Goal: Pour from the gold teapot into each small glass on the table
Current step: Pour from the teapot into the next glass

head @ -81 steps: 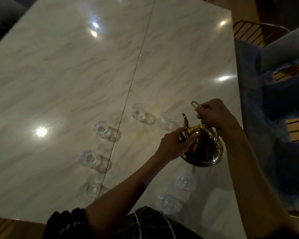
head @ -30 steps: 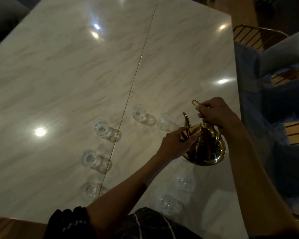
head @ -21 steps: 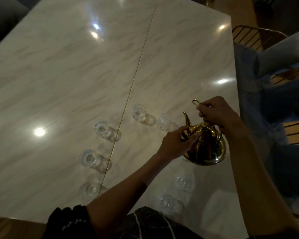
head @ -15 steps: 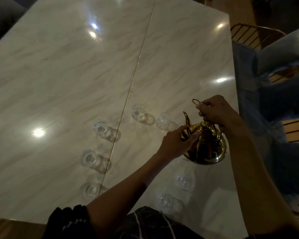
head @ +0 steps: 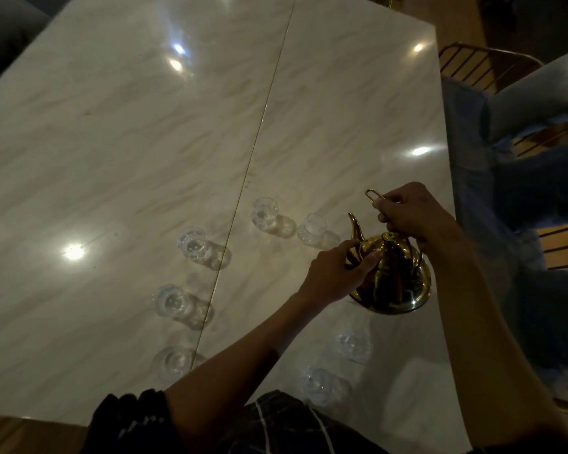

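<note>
I'm looking down on the marble table, big pale slab w/ a thin gold seam running top to bottom, ceiling lights glaring off it. A chair w/ wire back and grey cushion sits past the rt edge. My gold teapot is at the rt side of the table, near the edge, spout pointing away from me toward the closest glass; can't tell if the base is touching the top. My right hand is closed around the looped handle above the lid. My left hand is half curled, fingertips pressed on the pot's body by the spout base. Seven small clear glasses ring the pot in an arc: two far, three lt of the seam, two near my lap.
</note>
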`<state>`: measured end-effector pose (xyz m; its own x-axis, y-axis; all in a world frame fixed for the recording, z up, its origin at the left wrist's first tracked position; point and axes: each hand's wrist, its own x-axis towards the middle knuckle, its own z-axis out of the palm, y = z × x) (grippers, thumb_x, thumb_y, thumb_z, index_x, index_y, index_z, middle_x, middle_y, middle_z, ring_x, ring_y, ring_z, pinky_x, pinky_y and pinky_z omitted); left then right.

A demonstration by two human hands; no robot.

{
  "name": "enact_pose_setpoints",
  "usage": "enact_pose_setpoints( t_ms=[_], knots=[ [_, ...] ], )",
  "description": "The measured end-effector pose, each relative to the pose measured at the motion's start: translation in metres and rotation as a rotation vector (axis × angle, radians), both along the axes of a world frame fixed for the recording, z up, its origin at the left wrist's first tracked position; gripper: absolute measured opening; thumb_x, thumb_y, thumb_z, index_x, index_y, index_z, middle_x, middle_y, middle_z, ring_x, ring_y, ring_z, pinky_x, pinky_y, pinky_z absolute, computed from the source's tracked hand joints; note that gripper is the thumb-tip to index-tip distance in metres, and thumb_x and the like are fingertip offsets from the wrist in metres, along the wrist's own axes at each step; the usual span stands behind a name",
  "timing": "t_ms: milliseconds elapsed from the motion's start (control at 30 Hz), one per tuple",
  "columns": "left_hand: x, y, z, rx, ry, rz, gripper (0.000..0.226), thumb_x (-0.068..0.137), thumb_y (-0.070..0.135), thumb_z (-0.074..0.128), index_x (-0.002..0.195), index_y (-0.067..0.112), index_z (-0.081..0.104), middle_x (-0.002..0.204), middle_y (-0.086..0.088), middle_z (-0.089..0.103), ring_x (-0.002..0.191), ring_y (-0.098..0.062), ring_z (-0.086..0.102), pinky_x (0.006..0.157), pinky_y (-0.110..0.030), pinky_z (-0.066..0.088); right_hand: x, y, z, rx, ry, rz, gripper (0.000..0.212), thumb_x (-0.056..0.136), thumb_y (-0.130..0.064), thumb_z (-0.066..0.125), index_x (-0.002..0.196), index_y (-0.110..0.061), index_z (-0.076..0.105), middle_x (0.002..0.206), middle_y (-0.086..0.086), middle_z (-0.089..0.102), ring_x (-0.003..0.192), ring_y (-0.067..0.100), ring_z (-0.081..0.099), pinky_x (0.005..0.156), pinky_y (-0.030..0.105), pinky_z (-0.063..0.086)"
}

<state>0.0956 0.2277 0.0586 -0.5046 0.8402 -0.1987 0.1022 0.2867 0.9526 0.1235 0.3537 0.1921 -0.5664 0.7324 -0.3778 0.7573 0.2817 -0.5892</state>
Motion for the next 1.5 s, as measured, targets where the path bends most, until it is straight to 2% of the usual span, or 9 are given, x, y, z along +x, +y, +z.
enact_pose_setpoints(
  t_ms=[267, 467, 600, 767, 900, 967, 1233, 1367, 1500],
  knots=[
    [-0.003, -0.003, -0.002, -0.008, -0.008, 0.007, 0.049, 0.094, 0.06, 0.053, 0.132, 0.029, 0.058, 0.102, 0.006, 0.072, 0.073, 0.001, 0.064, 0.068, -0.014, 0.049, -0.003, 0.002, -0.006, -0.002, 0.0, 0.006, 0.023, 0.097, -0.013, 0.055, 0.103, 0.006, 0.068, 0.073, 0.011, 0.063, 0.059, 0.017, 0.056, 0.056, 0.029, 0.046],
    [-0.003, -0.003, -0.005, -0.01, -0.023, -0.005, 0.05, 0.093, 0.061, 0.054, 0.132, 0.029, 0.058, 0.101, 0.007, 0.071, 0.071, 0.005, 0.064, 0.07, -0.016, 0.053, -0.003, 0.003, -0.009, -0.003, 0.003, 0.009, 0.022, 0.097, -0.012, 0.054, 0.104, 0.004, 0.068, 0.075, 0.011, 0.064, 0.061, 0.016, 0.056, 0.056, 0.029, 0.045],
    [-0.004, -0.002, -0.009, -0.03, -0.012, 0.001, 0.053, 0.092, 0.063, 0.053, 0.131, 0.029, 0.058, 0.103, 0.005, 0.072, 0.079, -0.002, 0.069, 0.076, -0.025, 0.057, -0.001, 0.004, -0.014, -0.007, 0.005, 0.003, 0.021, 0.097, -0.012, 0.054, 0.102, 0.004, 0.068, 0.075, 0.01, 0.063, 0.061, 0.016, 0.055, 0.056, 0.027, 0.045],
    [-0.004, -0.001, -0.012, -0.064, -0.009, -0.012, 0.052, 0.093, 0.062, 0.054, 0.132, 0.028, 0.057, 0.104, 0.004, 0.073, 0.073, 0.001, 0.064, 0.071, -0.015, 0.051, 0.0, 0.004, -0.024, -0.028, 0.028, -0.028, 0.021, 0.098, -0.013, 0.054, 0.102, 0.002, 0.068, 0.074, 0.01, 0.063, 0.059, 0.016, 0.054, 0.055, 0.027, 0.044],
    [-0.004, -0.002, -0.016, -0.076, -0.029, -0.015, 0.052, 0.093, 0.06, 0.055, 0.134, 0.027, 0.056, 0.113, 0.001, 0.071, 0.088, -0.007, 0.067, 0.076, -0.019, 0.051, 0.003, 0.005, -0.035, -0.047, 0.048, -0.056, 0.023, 0.098, -0.014, 0.054, 0.107, 0.002, 0.067, 0.074, 0.011, 0.063, 0.057, 0.015, 0.054, 0.054, 0.027, 0.045],
    [-0.005, -0.003, -0.017, -0.084, -0.032, -0.025, 0.05, 0.094, 0.057, 0.055, 0.135, 0.027, 0.055, 0.115, 0.002, 0.069, 0.089, -0.006, 0.064, 0.074, -0.015, 0.047, 0.004, 0.006, -0.041, -0.058, 0.056, -0.073, 0.024, 0.097, -0.015, 0.055, 0.109, 0.001, 0.067, 0.075, 0.011, 0.064, 0.056, 0.015, 0.054, 0.054, 0.028, 0.045],
    [-0.009, -0.007, -0.032, -0.132, 0.008, -0.016, 0.049, 0.091, 0.057, 0.06, 0.134, 0.032, 0.055, 0.115, 0.004, 0.069, 0.101, -0.015, 0.068, 0.088, -0.036, 0.055, 0.015, 0.0, -0.061, -0.166, 0.147, -0.134, 0.023, 0.095, -0.02, 0.058, 0.107, -0.006, 0.071, 0.068, 0.006, 0.062, 0.048, 0.01, 0.052, 0.045, 0.021, 0.041],
    [-0.004, -0.012, -0.033, -0.116, 0.049, -0.005, 0.047, 0.088, 0.052, 0.065, 0.131, 0.034, 0.057, 0.108, 0.012, 0.063, 0.098, -0.013, 0.066, 0.085, -0.036, 0.056, 0.036, -0.011, -0.06, -0.217, 0.218, -0.145, 0.019, 0.097, -0.018, 0.056, 0.108, -0.01, 0.069, 0.061, 0.004, 0.056, 0.038, 0.003, 0.046, 0.037, 0.017, 0.035],
    [0.014, -0.015, -0.032, -0.08, 0.095, -0.055, 0.05, 0.088, 0.046, 0.066, 0.132, 0.026, 0.058, 0.121, 0.0, 0.063, 0.104, -0.017, 0.062, 0.087, -0.036, 0.053, 0.066, -0.019, -0.055, -0.236, 0.248, -0.155, 0.019, 0.098, -0.016, 0.054, 0.109, -0.011, 0.068, 0.061, 0.005, 0.054, 0.038, 0.003, 0.044, 0.037, 0.017, 0.034]
  ],
)
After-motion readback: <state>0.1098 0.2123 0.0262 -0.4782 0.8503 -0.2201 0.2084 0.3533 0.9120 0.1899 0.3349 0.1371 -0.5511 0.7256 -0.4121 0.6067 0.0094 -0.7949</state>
